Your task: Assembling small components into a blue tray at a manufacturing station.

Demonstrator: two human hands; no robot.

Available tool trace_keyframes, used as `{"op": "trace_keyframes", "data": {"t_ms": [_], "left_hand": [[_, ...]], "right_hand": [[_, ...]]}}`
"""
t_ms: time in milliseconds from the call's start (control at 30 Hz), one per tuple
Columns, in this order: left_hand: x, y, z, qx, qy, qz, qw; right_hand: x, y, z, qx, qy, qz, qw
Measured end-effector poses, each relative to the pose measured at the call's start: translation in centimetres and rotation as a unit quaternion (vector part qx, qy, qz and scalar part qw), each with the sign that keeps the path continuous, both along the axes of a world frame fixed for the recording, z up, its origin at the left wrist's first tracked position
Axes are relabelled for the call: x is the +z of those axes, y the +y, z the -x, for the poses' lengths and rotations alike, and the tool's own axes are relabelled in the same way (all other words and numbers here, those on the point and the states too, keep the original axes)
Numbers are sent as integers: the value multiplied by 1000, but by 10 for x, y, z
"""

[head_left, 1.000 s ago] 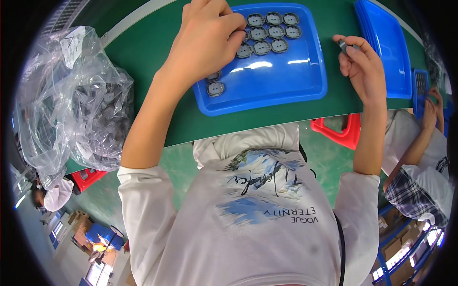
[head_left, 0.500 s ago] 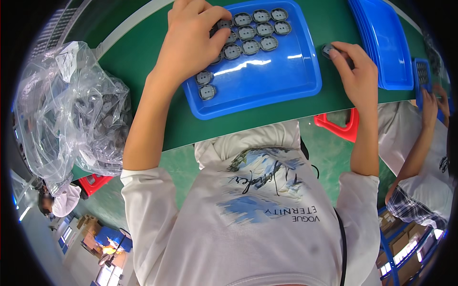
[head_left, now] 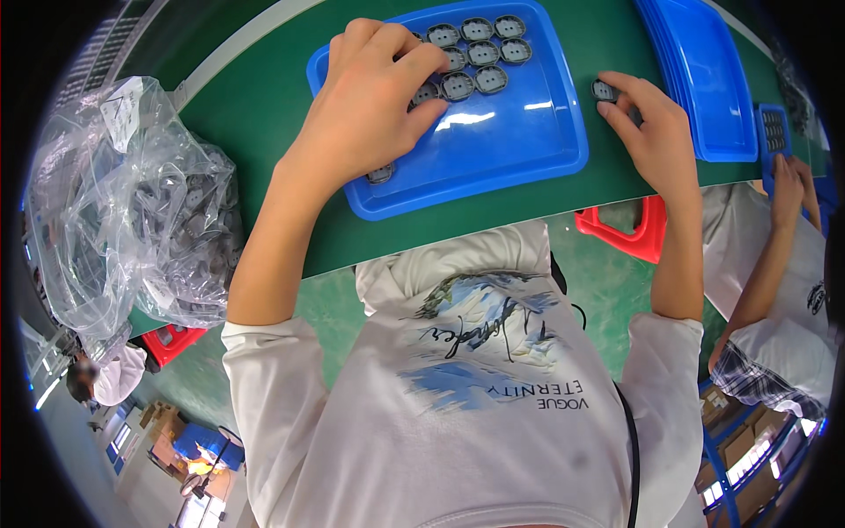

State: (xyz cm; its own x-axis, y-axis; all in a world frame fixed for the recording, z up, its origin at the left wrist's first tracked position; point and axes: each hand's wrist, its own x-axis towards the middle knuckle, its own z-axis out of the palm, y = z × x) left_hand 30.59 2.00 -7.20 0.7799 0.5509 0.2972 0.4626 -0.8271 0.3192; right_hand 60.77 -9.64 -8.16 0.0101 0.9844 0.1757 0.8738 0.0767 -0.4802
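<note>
A shallow blue tray (head_left: pixel 502 150) on the green table holds several small grey rounded plastic parts (head_left: pixel 458 85) in rows toward its far side. My left hand (head_left: pixel 374 97) reaches over the tray's left part, thumb and forefinger apart above the rows, with nothing visible held; it hides some parts beneath it. Below its wrist, one more grey part (head_left: pixel 380 174) shows near the tray's left edge. To the right of the tray, my right hand (head_left: pixel 656 128) pinches a single grey rounded plastic part (head_left: pixel 603 91) between thumb and forefinger, just above the table.
At the left, a clear plastic bag (head_left: pixel 180 211) full of grey parts sits on the table. Stacked blue trays (head_left: pixel 717 88) stand at the right. Beyond them, another person's hands (head_left: pixel 789 189) touch a small blue tray (head_left: pixel 773 132). A red stool (head_left: pixel 647 231) is under the table edge.
My left hand has shifted right and nearer across the tray, its thumb and forefinger now wider apart. My right hand keeps the grey part at nearly the same place.
</note>
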Motion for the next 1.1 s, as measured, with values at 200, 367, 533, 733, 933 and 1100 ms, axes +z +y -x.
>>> {"op": "trace_keyframes", "data": {"t_ms": [200,367,533,733,933,1100], "left_hand": [[7,1,-13,-22,1,-21,1000],[21,2,-24,-36,10,38,999],[27,-2,-36,-28,14,39,999],[16,-1,-48,-16,41,6,999],[14,0,-47,-9,37,14,999],[18,0,-48,-12,41,31,999]], "right_hand": [[3,3,4,-8,33,33,999],[8,8,1,45,16,-34,998],[28,19,24,82,25,-87,993],[17,31,48,160,-87,-73,981],[10,35,52,163,-138,-74,974],[8,38,52,157,-133,-77,975]]}}
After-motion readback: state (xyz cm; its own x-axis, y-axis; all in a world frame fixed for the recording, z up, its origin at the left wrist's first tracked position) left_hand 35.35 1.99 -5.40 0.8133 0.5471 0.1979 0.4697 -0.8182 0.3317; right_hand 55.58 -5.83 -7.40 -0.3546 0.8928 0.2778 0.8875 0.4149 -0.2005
